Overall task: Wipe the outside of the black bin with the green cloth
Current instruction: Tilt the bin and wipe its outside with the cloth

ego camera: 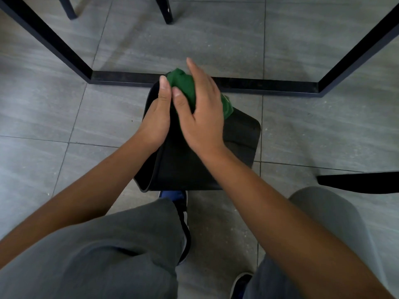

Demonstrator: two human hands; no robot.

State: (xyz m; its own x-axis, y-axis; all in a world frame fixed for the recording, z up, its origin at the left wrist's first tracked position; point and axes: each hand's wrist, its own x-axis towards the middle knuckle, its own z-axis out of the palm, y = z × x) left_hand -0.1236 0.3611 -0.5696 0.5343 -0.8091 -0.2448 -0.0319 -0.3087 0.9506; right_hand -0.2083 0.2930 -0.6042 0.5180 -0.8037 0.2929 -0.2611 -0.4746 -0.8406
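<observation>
The black bin [183,167] lies tipped on its side on the grey tiled floor, between my knees and a black table frame. My left hand [156,117] grips the bin's rim at its left edge, thumb on top. My right hand [200,113] presses the bunched green cloth [183,85] against the bin's upper far side, fingers spread over it. Part of the cloth [227,107] shows past the right side of my hand. The bin's far end is hidden under both hands.
A black metal table frame [248,86] runs across the floor just behind the bin, with legs slanting up left and right. Two chair legs [166,11] stand farther back. Another black leg [358,182] lies at the right. My grey-trousered knees and shoes [183,225] are in front.
</observation>
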